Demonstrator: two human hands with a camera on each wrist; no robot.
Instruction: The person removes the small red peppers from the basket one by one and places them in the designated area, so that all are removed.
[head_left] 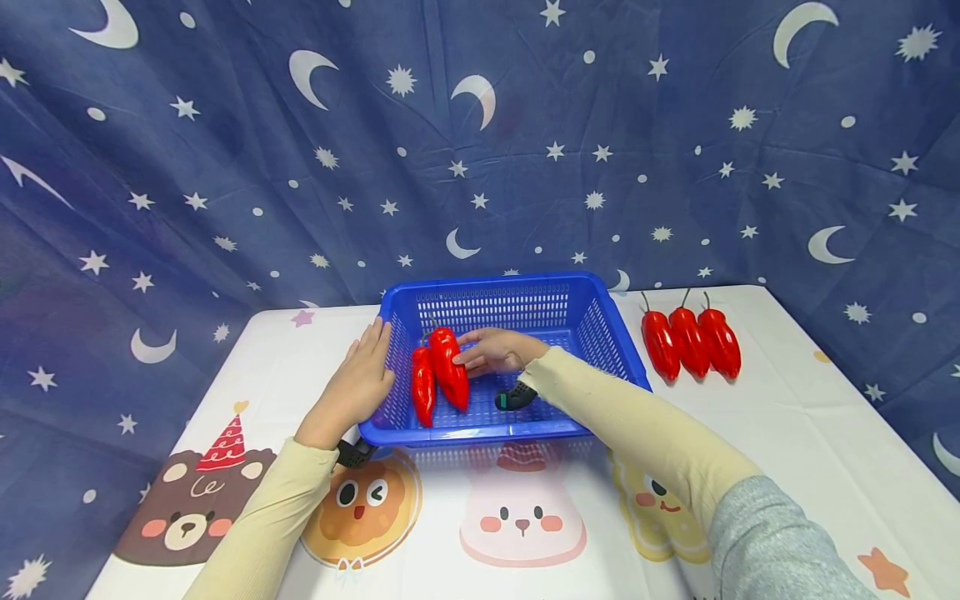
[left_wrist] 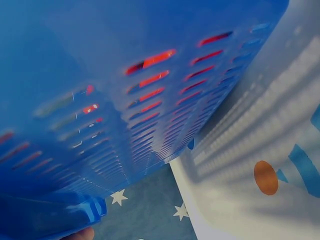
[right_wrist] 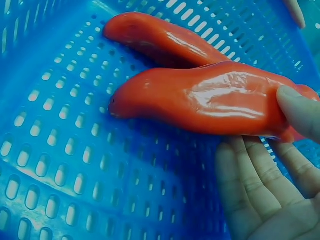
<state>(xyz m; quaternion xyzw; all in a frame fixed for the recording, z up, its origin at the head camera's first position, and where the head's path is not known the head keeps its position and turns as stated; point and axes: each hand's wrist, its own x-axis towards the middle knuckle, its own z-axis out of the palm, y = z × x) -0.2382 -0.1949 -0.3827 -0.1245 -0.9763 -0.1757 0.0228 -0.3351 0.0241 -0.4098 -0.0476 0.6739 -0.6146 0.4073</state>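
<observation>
A blue plastic basket (head_left: 480,434) with slotted walls stands on the table. Inside it, toward the left wall, lies one red pepper (head_left: 422,387). Next to that one, my right hand (head_left: 495,350) holds a second red pepper (head_left: 448,367), thumb on top and fingers beneath, as the right wrist view shows. The held pepper (right_wrist: 200,100) partly overlaps the other pepper (right_wrist: 160,40) there. My left hand (head_left: 356,379) lies with straight fingers along the outside of the basket's left wall, fingertips near the rim. Red shows through the wall slots in the left wrist view.
Three red peppers (head_left: 691,343) with dark stems lie side by side on the table, right of the basket. A white tablecloth (head_left: 795,467) with cartoon figures covers the table. Behind its back edge hangs a dark blue curtain (head_left: 525,192) with moons and stars.
</observation>
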